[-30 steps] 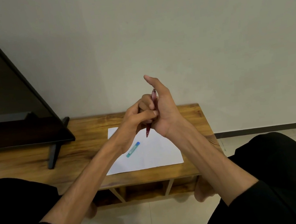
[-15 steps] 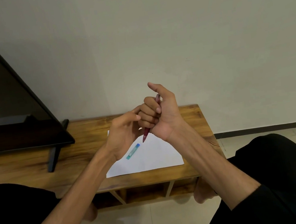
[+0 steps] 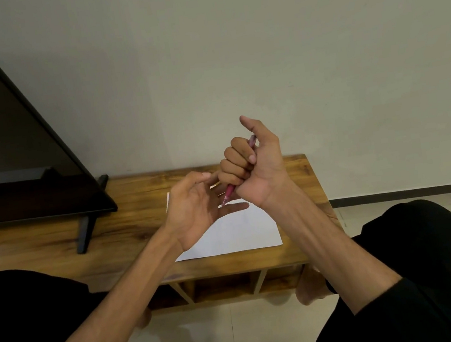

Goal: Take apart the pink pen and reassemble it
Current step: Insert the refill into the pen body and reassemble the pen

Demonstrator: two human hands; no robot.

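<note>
four fingers of the right hand are curled tight around the pink pen, like a fist. the thumb of that hand sticks up and does not touch the pen. the pen is tilted. its pointy tip pokes out under the fist and points down and to the left. its top end peeks out above the fist, next to the thumb. most of the pen is hidden inside the hand.

the left hand is open, with the palm turned up toward the camera. its fingers are spread and a little bent. it holds nothing. it is just beside the right fist, a bit lower and to the left. the pen tip hangs just above the left fingers, and i cannot tell if it touches them.

both hands are up in the air over a white sheet of paper. the paper lies flat on a low wooden table. the left hand covers part of the paper.

a big dark screen stands on the left side of the table on a thin black leg. behind the table is a plain pale wall. the person's knees, in black clothes, show at the bottom on both sides.
</note>
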